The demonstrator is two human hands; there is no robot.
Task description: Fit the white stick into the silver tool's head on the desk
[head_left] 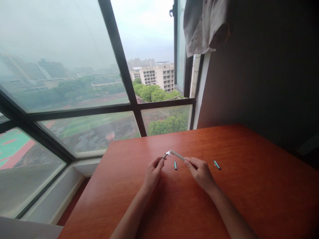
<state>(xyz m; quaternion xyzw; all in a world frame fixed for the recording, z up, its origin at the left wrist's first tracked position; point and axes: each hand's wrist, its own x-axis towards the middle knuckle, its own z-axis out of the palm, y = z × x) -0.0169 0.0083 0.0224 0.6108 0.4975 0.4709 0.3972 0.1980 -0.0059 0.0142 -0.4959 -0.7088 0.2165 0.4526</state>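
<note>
My left hand [152,173] is closed, thumb and fingers pinching a short grey razor handle [164,156] with a bright silvery head at its upper end. My right hand [202,173] grips the lower end of a slim grey stick [177,155], which slants up to the left. The tips of the two pieces meet or nearly meet above the table; whether they touch is too small to tell. Beneath and between my hands lies a small teal and black razor cartridge [175,165]. A second razor cartridge [217,165] rests to the right of my right hand.
The reddish-brown wooden table [249,186] spreads under both arms. Beyond its far and left edges stand dark-framed windows [134,106], one pane open. A grey garment [204,30] hangs at upper right, before a dark wall [256,79].
</note>
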